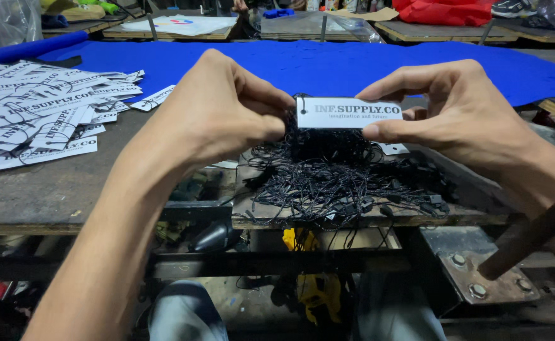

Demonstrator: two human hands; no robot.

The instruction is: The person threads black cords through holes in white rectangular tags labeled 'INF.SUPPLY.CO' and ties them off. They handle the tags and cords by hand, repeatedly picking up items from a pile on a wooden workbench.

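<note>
My right hand (454, 117) holds a small white rectangular tag (348, 112) with dark print, thumb under it and fingers over its right end. My left hand (227, 104) pinches a thin black cord at the tag's left end, where a small hole sits. Directly below both hands lies a tangled heap of black string fasteners (334, 177) on a worn wooden board (277, 218).
A pile of finished white tags with cords (37, 113) covers the bench at the left. Blue cloth (328, 66) spreads across the back. A metal bracket with bolts (479, 278) and a brown handle (530, 237) sit lower right. My knees show below the bench.
</note>
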